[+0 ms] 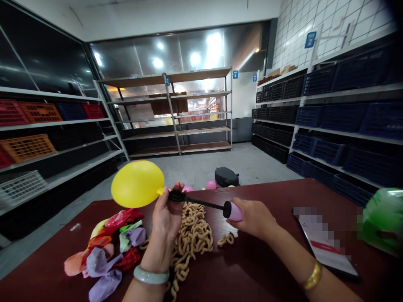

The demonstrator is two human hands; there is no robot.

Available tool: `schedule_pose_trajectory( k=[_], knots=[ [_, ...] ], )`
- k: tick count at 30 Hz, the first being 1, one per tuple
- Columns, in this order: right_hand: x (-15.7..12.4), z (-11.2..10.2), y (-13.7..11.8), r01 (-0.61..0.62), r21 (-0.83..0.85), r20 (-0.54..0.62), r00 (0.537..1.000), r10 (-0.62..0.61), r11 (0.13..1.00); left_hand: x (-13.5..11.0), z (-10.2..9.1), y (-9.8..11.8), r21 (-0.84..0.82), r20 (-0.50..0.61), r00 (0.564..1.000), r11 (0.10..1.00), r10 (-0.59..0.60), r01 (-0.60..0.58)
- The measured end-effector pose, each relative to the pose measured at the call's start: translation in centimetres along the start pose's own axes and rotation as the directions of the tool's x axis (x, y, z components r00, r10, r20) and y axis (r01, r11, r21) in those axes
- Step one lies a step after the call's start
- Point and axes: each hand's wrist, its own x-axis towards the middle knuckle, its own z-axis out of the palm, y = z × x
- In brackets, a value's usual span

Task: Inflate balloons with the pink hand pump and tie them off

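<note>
An inflated yellow balloon (137, 183) sits on the nozzle end of a hand pump (204, 203) with a black rod and a pink-purple body. My left hand (168, 214) is closed around the pump's black nozzle end and the balloon's neck. My right hand (252, 220) grips the pink-purple body at the other end, with the black rod drawn out between the two hands. Under my left hand lies a heap of tan curled, twisted pieces (195, 235). Left of it are several uninflated balloons (105, 256) in red, orange, purple and green.
A phone (327, 243) with a partly pixelated screen lies at the right of the dark red table (267, 268), beside a green plastic bag (382, 222). On the floor beyond are a dark bag (226, 176) and pink balloons (211, 184). Shelves with crates (28, 149) line the sides.
</note>
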Motion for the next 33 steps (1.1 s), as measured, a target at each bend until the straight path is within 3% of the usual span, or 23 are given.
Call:
schedule_pose_trajectory(
  k=[3,6,10,14,21,28,33],
  knots=[
    [0.0,0.0,-0.1,-0.002,-0.002,0.007,1.0,0.002,1.0,-0.4,0.5,-0.9,0.047,0.006,0.998,0.997,0.055,-0.055],
    [-0.1,0.3,-1.0,-0.013,0.015,0.036,0.999,0.013,1.0,-1.4,1.1,-2.8,0.064,0.083,0.993,0.994,0.087,-0.092],
    [-0.2,0.4,-2.6,-0.038,0.063,0.045,0.998,0.035,0.997,-3.4,2.0,-5.0,0.032,0.231,0.967,0.994,-0.105,0.1],
    [-0.2,0.1,-3.4,-0.033,0.127,0.052,0.998,0.027,0.991,-4.6,2.6,-5.3,0.048,0.307,0.925,0.974,-0.225,0.221],
    [0.1,0.4,-3.5,-0.048,0.123,0.062,0.997,0.04,0.991,-4.8,2.4,-5.6,0.013,0.334,0.933,0.99,-0.137,0.141],
    [-0.2,0.5,-4.1,-0.007,0.116,0.023,1.0,0.005,0.993,-5.3,2.7,-5.9,-0.007,0.271,0.959,0.996,-0.082,0.087],
    [0.1,0.5,-3.5,-0.009,0.113,0.074,0.997,0.001,0.994,-3.2,1.9,-3.2,-0.024,0.199,0.98,1.0,-0.004,0.008]
  ],
)
